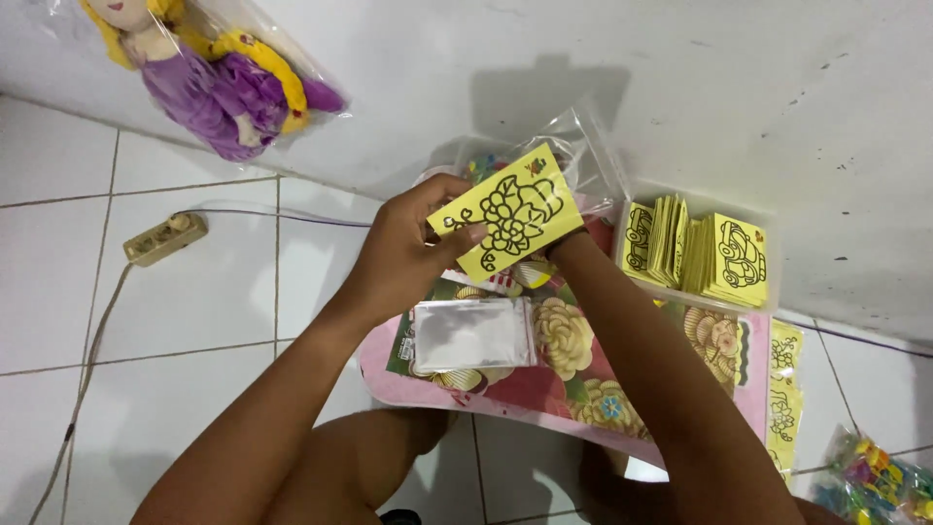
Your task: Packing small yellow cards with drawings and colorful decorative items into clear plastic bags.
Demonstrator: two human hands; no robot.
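My left hand (403,255) pinches a yellow card (507,209) printed with a black outline drawing, thumb on its lower left corner. My right hand is mostly hidden behind the card; only its wrist (573,248) shows, and it seems to support the card and a clear plastic bag (581,141) from behind. Both hands hover above a small pink table with a flower pattern (583,374). A silvery flat pouch (473,332) lies on the table just below my left hand.
A clear box (695,248) packed with more yellow outline cards stands at the table's right. Yellow sheets (783,389) lie beside it, colourful small packets (880,481) at bottom right. A bagged doll (219,73) leans on the wall; a power strip (165,237) lies on the floor tiles.
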